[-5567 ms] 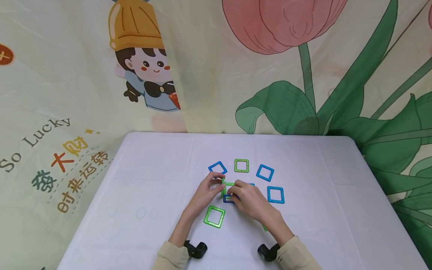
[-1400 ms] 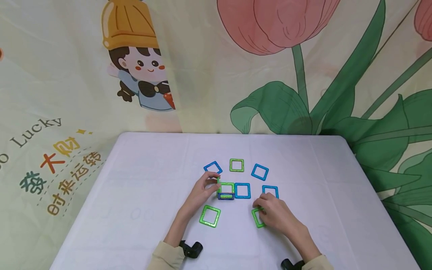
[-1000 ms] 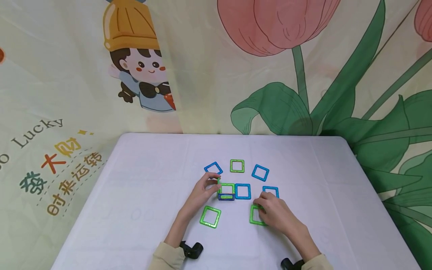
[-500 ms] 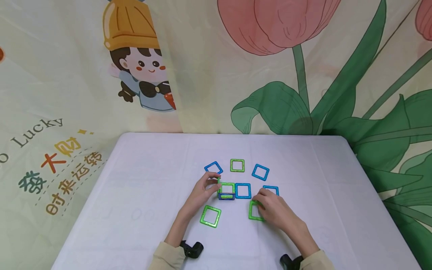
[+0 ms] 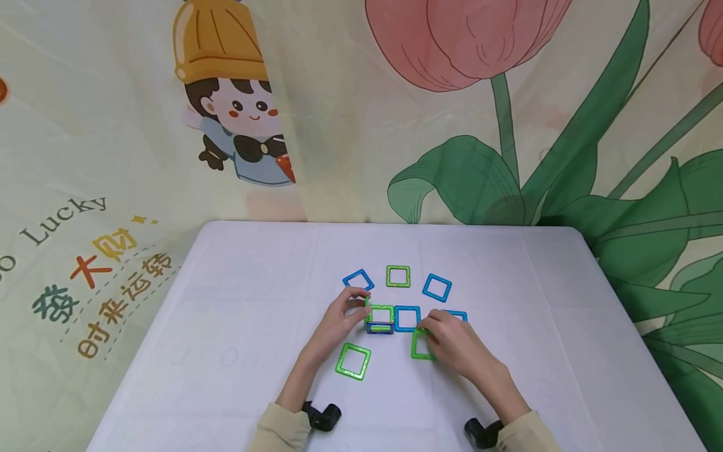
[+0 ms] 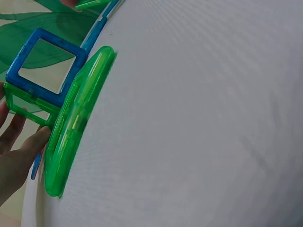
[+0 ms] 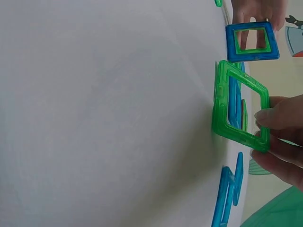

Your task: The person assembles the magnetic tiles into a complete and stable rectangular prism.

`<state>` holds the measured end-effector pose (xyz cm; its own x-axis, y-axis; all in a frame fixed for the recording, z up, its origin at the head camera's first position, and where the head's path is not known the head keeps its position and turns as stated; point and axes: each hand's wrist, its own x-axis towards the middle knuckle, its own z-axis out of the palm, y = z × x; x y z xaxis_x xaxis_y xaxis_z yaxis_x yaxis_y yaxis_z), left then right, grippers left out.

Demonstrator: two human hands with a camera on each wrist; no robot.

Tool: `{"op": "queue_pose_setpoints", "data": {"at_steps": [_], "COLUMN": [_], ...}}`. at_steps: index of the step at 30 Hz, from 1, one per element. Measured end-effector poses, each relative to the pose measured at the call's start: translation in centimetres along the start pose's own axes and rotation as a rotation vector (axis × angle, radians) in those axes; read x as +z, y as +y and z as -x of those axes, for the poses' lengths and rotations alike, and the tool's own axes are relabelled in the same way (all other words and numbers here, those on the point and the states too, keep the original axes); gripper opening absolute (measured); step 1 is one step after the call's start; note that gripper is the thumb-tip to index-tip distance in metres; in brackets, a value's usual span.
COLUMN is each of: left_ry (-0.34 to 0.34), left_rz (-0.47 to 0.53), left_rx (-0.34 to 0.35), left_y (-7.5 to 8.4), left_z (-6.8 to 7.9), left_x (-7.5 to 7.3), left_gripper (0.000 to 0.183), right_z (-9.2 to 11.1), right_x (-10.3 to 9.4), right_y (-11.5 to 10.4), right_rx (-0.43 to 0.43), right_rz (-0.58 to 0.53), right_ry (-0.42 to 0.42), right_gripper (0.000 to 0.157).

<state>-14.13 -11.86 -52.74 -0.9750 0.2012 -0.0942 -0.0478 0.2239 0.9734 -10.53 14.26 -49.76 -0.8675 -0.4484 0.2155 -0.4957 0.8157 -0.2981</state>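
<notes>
In the head view, my left hand (image 5: 339, 320) holds the upright green square magnetic tile (image 6: 34, 100) at the left of a small build, thumb on one face and fingers behind. A blue magnetic tile (image 7: 231, 43) stands upright along the build's front edge, with a flat green tile behind it. Joined at the right lies a flat blue tile (image 5: 397, 319). My right hand (image 5: 457, 345) pinches another green square tile (image 7: 220, 101) by one edge, thumb against fingers. That tile is tilted, close in front of the flat blue one, partly hidden by the fingers in the head view.
A loose green tile (image 5: 349, 375) lies nearest me, left of centre. Behind the build lie a blue tile (image 5: 354, 274), a green tile (image 5: 398, 267) and another blue tile (image 5: 437, 298). My right hand partly covers a blue tile (image 5: 457, 313). Everything rests on a white-covered table (image 5: 237, 301).
My right hand has left the build, taken the green tile on the right, and brought it left and away from me toward the flat blue tile. My left hand keeps its hold.
</notes>
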Motion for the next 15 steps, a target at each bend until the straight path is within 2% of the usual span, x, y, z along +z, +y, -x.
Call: {"op": "queue_pose_setpoints", "data": {"at_steps": [15], "left_ry": [0.008], "left_rz": [-0.007], "left_rx": [-0.002], "left_y": [0.03], "left_z": [0.0], "left_x": [0.01], "left_gripper": [0.038], "right_z": [-0.79], "right_x": [-0.45], "right_y": [-0.55], "right_rx": [-0.036], "right_rz": [-0.003], "right_ry": [0.03], "right_gripper": [0.021]}}
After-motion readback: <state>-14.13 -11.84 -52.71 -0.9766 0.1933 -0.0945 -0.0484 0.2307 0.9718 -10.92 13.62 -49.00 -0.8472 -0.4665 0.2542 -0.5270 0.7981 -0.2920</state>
